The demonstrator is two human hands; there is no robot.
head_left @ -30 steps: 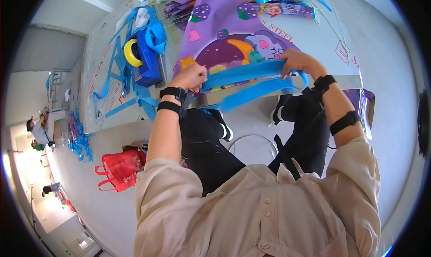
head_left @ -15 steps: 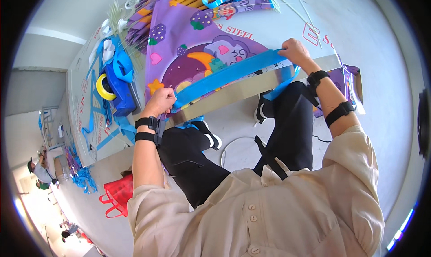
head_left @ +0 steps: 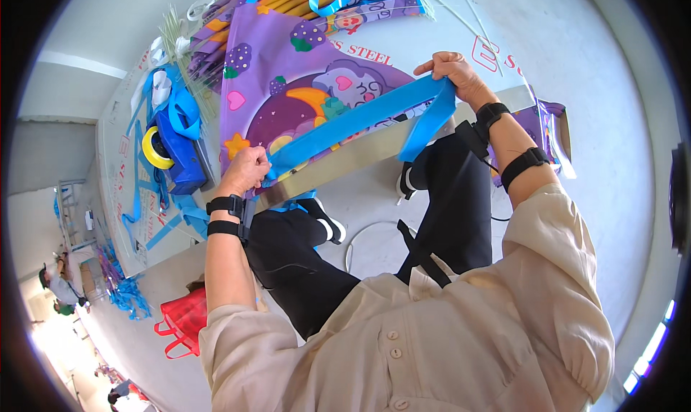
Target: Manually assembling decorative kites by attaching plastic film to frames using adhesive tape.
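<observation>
A flat blue strap (head_left: 360, 117) stretches along the near edge of a purple printed fabric panel (head_left: 248, 95) that lies on the table. At its left end my left hand (head_left: 246, 171) is closed, fingertips pinching the strap against the panel's corner. My right hand (head_left: 457, 74) holds the strap's other end between thumb and curled fingers, the index finger pointing out to the left. From there the strap folds over and a loose tail hangs down past the table edge. The panel shows a moon, berries, hearts and a cloud face.
A blue tape dispenser (head_left: 180, 153) with a yellow roll stands at the left, beside tangled blue ribbon (head_left: 183, 106). A stack of folded purple panels (head_left: 216, 34) lies at the back. On the floor are a red bag (head_left: 183, 318) and an open carton (head_left: 558, 135).
My right hand has shifted slightly up and left, and its index finger has extended. The strap's loose tail now hangs more openly below it. My left hand keeps its pinch.
</observation>
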